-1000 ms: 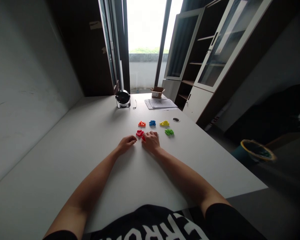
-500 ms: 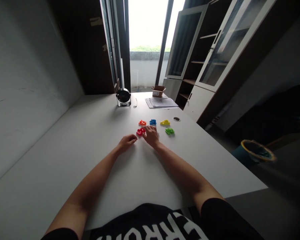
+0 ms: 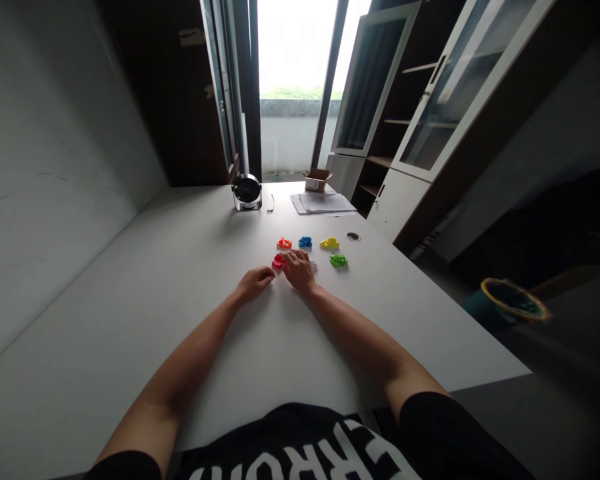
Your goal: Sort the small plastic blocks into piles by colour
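My right hand (image 3: 299, 269) rests over the red toy piece (image 3: 279, 261) and covers its right part; its fingers are bent, and whether they grip the piece is hidden. A white piece (image 3: 314, 265) shows partly beside this hand. Just left of the red piece, my left hand (image 3: 256, 280) lies on the table with fingers curled together, and anything inside them is too small to make out. Behind the hands are an orange piece (image 3: 284, 243), a blue piece (image 3: 305, 242) and a yellow piece (image 3: 329, 243). To the right sits a green piece (image 3: 339, 261).
On the white table (image 3: 180, 267) stand a round black device (image 3: 247, 190), a small cardboard box (image 3: 317, 180) and papers (image 3: 324, 203) at the back. A cable hole (image 3: 353, 237) is at the right. Beyond the right edge, a bin (image 3: 510, 300) is on the floor.
My right hand has shifted slightly left, covering more of the red piece and uncovering more of the white one. My left hand has hardly moved.
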Demonstrator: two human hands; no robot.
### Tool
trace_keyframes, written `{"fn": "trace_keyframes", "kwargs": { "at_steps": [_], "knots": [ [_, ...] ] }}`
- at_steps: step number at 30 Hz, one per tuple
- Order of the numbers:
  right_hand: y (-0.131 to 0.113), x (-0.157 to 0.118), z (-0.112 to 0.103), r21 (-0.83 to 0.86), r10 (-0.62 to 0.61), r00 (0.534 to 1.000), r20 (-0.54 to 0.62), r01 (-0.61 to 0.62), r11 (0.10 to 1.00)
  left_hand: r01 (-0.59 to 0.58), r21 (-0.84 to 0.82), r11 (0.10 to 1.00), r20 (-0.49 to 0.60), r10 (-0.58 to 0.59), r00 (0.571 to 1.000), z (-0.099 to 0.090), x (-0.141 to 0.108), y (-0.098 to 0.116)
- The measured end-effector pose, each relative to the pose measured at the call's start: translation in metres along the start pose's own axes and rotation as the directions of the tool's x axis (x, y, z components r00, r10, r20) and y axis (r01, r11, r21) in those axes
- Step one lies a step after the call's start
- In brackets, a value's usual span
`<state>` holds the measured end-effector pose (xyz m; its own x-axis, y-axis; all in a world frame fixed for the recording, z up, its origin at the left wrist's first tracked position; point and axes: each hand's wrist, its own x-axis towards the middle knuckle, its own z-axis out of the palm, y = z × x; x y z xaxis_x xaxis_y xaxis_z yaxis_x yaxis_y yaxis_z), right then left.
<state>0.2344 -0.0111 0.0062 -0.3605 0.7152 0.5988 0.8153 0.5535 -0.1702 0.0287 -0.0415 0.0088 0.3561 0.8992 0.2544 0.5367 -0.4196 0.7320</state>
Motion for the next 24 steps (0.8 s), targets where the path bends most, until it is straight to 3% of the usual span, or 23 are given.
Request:
{"fn": "trace_keyframes", "kwargs": {
  "at_steps": [11, 18, 24],
  "knots": [
    [0.001, 0.004, 0.002, 0.016, -0.02, 0.997, 0.076, 0.018, 1.0, -0.031, 0.053, 0.998, 0.015, 0.03, 0.999, 0.001, -0.003, 0.003],
    [-0.014, -0.008, -0.017, 0.088, -0.006, 0.998, 0.067, 0.0, 0.996, -0.071, 0.112, 0.991, 0.023, 0.069, 0.997, 0.001, -0.006, 0.007],
    [-0.012, -0.033, -0.035, 0.204, -0.023, 0.996, 0.09, 0.004, 0.979, -0.168, 0.318, 0.933, 0.083, 0.149, 0.985, -0.012, -0.016, 0.005]
  ]
}}
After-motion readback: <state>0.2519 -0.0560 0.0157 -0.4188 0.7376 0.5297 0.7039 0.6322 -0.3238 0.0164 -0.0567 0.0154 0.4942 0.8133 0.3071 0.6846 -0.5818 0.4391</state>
